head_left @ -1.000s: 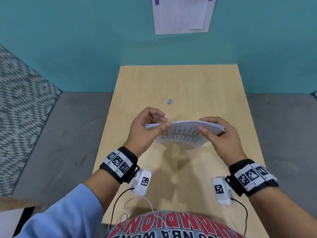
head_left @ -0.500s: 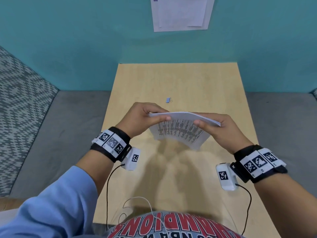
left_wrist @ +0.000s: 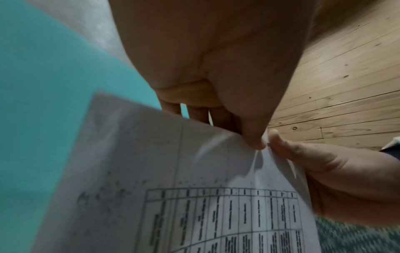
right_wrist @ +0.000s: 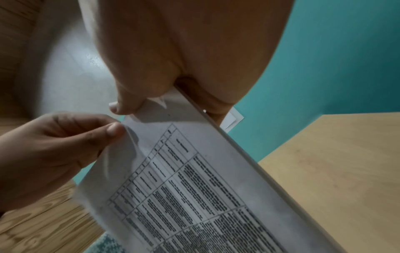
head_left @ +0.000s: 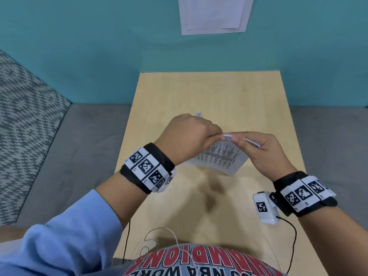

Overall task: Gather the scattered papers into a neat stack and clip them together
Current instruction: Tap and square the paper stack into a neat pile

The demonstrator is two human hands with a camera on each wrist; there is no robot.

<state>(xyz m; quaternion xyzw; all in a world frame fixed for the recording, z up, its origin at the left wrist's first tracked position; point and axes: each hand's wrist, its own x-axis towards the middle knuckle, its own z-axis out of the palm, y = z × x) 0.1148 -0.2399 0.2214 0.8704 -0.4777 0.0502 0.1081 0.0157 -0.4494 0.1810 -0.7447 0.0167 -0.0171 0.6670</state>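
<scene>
Two hands hold one stack of papers (head_left: 219, 158) in the air above the wooden table (head_left: 209, 96). The left hand (head_left: 191, 136) pinches the top edge of the stack between thumb and fingers, knuckles turned up toward the head camera. The right hand (head_left: 262, 152) grips the same top edge just beside it, thumb on the near face and fingers curled behind; the two thumbs almost touch. The stack hangs down from both grips with its printed side toward the person, and it sits between the two hands, tilted so its lower corner points toward the right wrist.

In the left wrist view, the left thumb tip presses the sheet edge of the stack (left_wrist: 194, 196) right next to the right thumb, and a printed table shows on the front sheet. In the right wrist view, the stack's (right_wrist: 194, 179) side edge shows several layered sheets; the exact number cannot be counted.

One small binder clip (head_left: 199, 114) lies on the table just beyond the left hand, partly hidden by its knuckles, touching neither hand.

Each wrist carries one black band with white coded markers, and one white camera unit (head_left: 264, 208) hangs below the right wrist. A set of paper sheets (head_left: 215, 12) is fixed on the teal wall, well beyond both hands.
</scene>
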